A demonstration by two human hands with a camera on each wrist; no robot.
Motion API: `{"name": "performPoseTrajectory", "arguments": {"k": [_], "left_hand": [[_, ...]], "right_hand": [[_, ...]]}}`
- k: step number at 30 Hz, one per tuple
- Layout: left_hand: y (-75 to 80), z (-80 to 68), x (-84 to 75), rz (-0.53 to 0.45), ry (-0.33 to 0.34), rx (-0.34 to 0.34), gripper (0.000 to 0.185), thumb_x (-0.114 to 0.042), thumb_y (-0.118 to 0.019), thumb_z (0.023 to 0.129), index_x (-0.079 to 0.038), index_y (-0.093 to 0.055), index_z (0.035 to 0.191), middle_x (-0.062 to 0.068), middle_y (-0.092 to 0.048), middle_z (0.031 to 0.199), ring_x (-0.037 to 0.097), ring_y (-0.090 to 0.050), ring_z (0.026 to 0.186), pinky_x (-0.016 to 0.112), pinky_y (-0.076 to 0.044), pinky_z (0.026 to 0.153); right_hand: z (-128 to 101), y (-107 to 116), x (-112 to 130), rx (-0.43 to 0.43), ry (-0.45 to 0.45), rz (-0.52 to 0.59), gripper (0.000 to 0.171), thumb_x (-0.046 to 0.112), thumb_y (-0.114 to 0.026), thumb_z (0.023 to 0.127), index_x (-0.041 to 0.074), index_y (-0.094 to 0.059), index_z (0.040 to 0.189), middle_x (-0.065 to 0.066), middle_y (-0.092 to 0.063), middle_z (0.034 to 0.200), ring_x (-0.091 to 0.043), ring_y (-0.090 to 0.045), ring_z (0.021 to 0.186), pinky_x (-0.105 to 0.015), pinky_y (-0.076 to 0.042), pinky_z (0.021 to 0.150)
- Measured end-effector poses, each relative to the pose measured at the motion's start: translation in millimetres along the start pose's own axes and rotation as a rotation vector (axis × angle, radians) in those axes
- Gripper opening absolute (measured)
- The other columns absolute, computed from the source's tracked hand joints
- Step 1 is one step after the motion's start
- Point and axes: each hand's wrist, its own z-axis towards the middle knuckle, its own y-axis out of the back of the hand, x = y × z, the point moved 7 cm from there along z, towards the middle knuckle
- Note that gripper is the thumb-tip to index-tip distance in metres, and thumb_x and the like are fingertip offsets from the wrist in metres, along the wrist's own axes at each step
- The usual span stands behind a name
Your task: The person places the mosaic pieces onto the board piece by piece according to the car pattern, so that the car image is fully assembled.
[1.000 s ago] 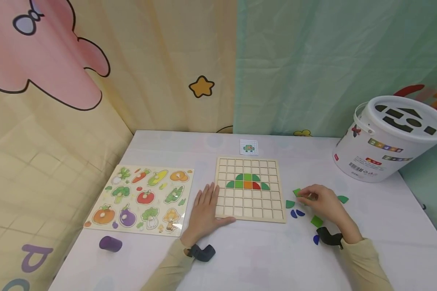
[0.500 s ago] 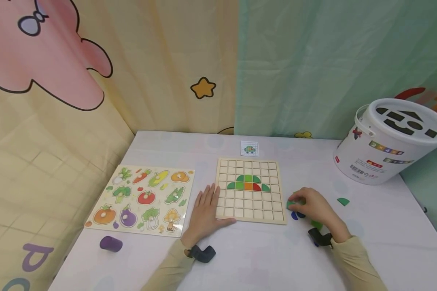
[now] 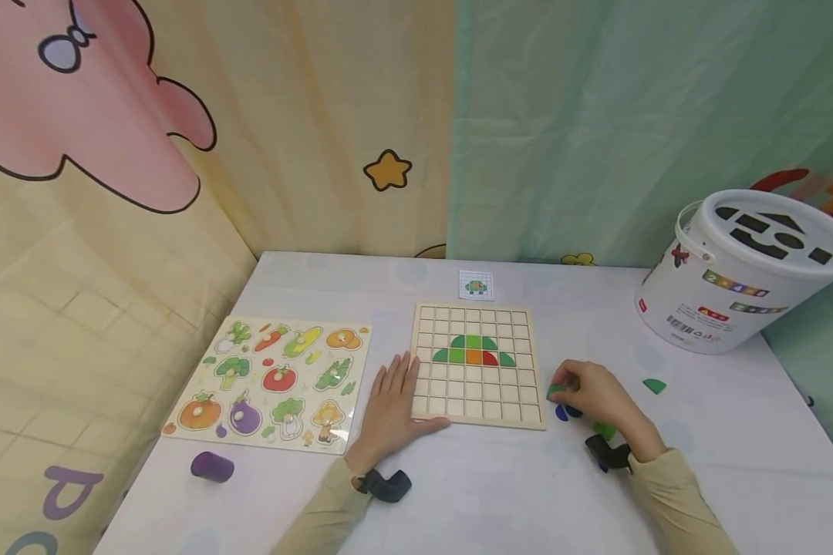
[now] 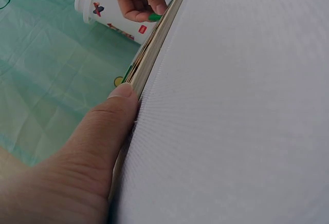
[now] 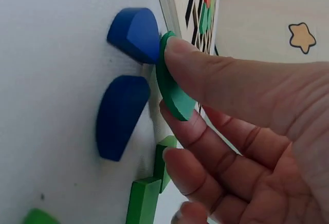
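Observation:
My left hand [image 3: 389, 405] lies with straight fingers along the lower left corner of a wooden grid board [image 3: 472, 405], its thumb against the front edge. Several green, orange and red tiles form a dome-like pattern [image 3: 473, 354] in the board's middle rows. Just right of the board, my right hand [image 3: 593, 393] pinches a dark green quarter-circle block [image 5: 175, 88] between thumb and index finger. Two blue blocks [image 5: 123, 118] lie beside it on the table. Light green blocks [image 5: 144, 198] show near the other fingertips in the right wrist view.
A small pattern card [image 3: 476, 286] lies behind the board. To the left is a vegetable puzzle [image 3: 305, 443], with a purple cylinder [image 3: 212, 466] in front. A white bucket [image 3: 694, 308] stands at the back right. One green quarter-circle block [image 3: 655, 385] lies apart on the right.
My right hand has moved left and toward me, from a light green block to the dark green quarter-circle block, which it now pinches. The left hand has stayed in place.

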Motion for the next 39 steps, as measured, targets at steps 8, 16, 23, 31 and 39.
{"name": "performPoseTrajectory", "arguments": {"k": [8,16,23,31,39], "left_hand": [[-0.2,-0.5,0.9,0.005,0.003,0.006,0.111,-0.078,-0.053,0.074,-0.002,-0.024,0.149,0.017,-0.02,0.154,0.03,-0.011,0.142,0.044,-0.006,0.114],[0.7,-0.4,1.3,-0.001,0.011,0.011,0.111,-0.078,-0.053,0.074,-0.002,-0.023,0.15,0.016,-0.019,0.155,0.029,-0.01,0.142,0.044,-0.005,0.114],[-1.4,0.0,2.2,0.008,0.024,0.032,0.112,-0.08,-0.05,0.074,-0.004,-0.02,0.151,0.014,-0.016,0.156,0.027,-0.007,0.143,0.041,-0.002,0.114],[-1.9,1.0,2.3,0.024,0.017,0.032,0.113,-0.081,-0.049,0.074,-0.004,-0.02,0.151,0.014,-0.015,0.156,0.027,-0.007,0.143,0.042,-0.002,0.114],[-1.0,0.7,2.8,0.029,0.008,0.023,0.113,-0.083,-0.046,0.074,-0.004,-0.021,0.151,0.015,-0.016,0.156,0.028,-0.009,0.143,0.041,-0.002,0.114]], "right_hand": [[-10,2,5,-0.091,0.01,0.003,0.016,0.012,-0.077,0.079,0.009,-0.066,0.09,0.003,-0.058,0.076,-0.014,-0.046,0.062,-0.029,-0.04,0.054],[-6,2,40,-0.218,0.107,0.027,0.014,0.009,-0.078,0.078,0.011,-0.066,0.085,0.006,-0.056,0.07,-0.012,-0.043,0.055,-0.025,-0.036,0.045],[17,-21,77,-0.17,0.156,0.074,0.02,0.013,-0.081,0.075,0.014,-0.061,0.076,0.008,-0.056,0.066,-0.011,-0.046,0.056,-0.026,-0.038,0.05],[44,-48,110,-0.166,0.184,0.126,0.021,0.019,-0.082,0.074,0.016,-0.062,0.071,0.009,-0.055,0.064,-0.011,-0.043,0.053,-0.026,-0.036,0.048],[64,-65,130,-0.166,0.152,0.187,0.019,0.02,-0.081,0.076,0.014,-0.063,0.074,0.009,-0.06,0.066,-0.007,-0.054,0.059,-0.028,-0.046,0.056]]}}
